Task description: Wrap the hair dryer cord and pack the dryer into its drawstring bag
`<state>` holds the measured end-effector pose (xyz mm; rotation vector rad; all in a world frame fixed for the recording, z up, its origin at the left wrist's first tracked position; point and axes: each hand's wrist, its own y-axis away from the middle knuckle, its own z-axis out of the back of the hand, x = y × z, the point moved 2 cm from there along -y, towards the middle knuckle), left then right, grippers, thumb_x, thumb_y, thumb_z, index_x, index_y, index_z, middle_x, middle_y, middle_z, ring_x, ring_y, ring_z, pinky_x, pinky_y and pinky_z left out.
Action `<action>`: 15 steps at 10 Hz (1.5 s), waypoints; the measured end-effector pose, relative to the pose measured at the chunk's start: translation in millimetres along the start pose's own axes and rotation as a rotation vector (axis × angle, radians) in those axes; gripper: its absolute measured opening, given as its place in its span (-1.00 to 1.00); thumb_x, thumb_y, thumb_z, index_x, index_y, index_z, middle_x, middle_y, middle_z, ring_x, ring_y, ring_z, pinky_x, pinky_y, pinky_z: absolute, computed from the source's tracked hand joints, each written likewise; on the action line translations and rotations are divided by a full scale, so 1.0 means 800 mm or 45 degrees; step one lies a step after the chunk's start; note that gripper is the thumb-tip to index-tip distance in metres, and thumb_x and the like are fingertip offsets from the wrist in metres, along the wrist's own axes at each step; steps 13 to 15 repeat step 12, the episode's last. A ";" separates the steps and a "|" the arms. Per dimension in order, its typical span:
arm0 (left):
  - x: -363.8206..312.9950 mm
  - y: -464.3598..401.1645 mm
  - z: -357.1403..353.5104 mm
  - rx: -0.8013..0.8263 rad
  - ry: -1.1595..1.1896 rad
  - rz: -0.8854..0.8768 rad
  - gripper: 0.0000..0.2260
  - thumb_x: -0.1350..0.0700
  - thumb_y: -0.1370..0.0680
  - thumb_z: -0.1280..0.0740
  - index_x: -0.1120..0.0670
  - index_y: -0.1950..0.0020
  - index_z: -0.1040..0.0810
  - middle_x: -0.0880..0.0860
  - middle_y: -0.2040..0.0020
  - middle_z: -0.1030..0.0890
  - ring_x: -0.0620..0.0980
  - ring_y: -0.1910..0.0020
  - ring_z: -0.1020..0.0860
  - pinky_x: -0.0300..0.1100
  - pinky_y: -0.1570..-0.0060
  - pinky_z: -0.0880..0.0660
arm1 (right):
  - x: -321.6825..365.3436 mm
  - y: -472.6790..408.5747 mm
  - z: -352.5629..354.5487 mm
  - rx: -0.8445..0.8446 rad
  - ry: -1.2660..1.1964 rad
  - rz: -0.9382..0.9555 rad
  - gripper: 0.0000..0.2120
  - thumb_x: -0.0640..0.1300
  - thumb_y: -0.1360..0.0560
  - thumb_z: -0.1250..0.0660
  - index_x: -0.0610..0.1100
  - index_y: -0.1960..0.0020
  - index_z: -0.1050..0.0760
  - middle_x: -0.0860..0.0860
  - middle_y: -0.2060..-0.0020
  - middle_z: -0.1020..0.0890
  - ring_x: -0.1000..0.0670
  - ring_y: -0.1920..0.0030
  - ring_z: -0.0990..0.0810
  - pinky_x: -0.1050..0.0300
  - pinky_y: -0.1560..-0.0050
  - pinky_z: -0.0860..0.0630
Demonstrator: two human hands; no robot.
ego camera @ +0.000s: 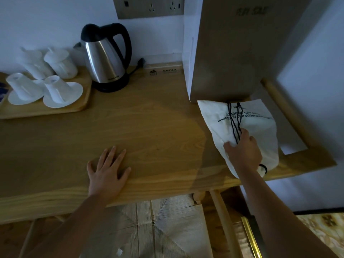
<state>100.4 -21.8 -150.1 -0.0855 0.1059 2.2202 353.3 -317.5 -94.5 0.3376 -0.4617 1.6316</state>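
A white drawstring bag [258, 125] with dark printed text lies on the right part of the wooden table [149, 127], its far end under a metal panel. Dark drawstrings [235, 121] run down its middle. My right hand [243, 148] grips the bag's near part together with the strings. A black loop of cord [264, 167] sticks out beside my wrist at the bag's near end. The hair dryer itself is hidden; I cannot tell if it is inside the bag. My left hand [108, 171] rests flat on the table near the front edge, fingers spread.
A steel kettle [104, 58] with black handle stands at the back. A wooden tray [78, 107] at the left holds several upturned white cups on saucers. A tall metal panel [229, 53] rises at the right. A woven stool seat [158, 229] sits below the table.
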 end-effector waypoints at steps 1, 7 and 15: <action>0.000 0.001 0.001 -0.003 0.001 0.002 -0.37 -0.36 -0.45 0.16 -0.21 -0.50 -0.04 -0.05 -0.56 -0.02 -0.04 -0.53 0.07 0.24 -0.41 0.07 | 0.005 -0.002 -0.001 0.019 0.170 0.063 -0.36 0.03 -0.42 -0.32 -0.15 -0.39 -0.17 -0.29 -0.17 -0.45 -0.28 -0.11 -0.46 -0.12 0.05 -0.44; 0.003 -0.001 -0.005 -0.037 0.029 -0.013 -0.40 -0.35 -0.47 0.10 -0.20 -0.49 -0.09 -0.04 -0.55 -0.09 -0.03 -0.52 0.01 0.27 -0.40 0.05 | -0.012 0.000 -0.014 0.137 0.495 0.455 -0.43 -0.06 -0.49 -0.22 -0.03 -0.46 -0.12 -0.14 -0.50 -0.14 -0.26 -0.46 -0.13 -0.33 -0.27 -0.29; -0.018 -0.008 0.051 0.481 0.114 0.030 -0.49 -0.17 -0.55 -0.16 -0.03 -0.47 -0.23 0.09 -0.50 -0.23 0.11 -0.45 -0.21 0.14 -0.33 -0.27 | 0.066 0.083 0.030 0.289 0.464 0.567 -0.59 -0.01 -0.49 -0.14 -0.07 -0.32 -0.28 -0.11 -0.20 -0.52 -0.14 -0.24 -0.44 -0.16 -0.25 -0.34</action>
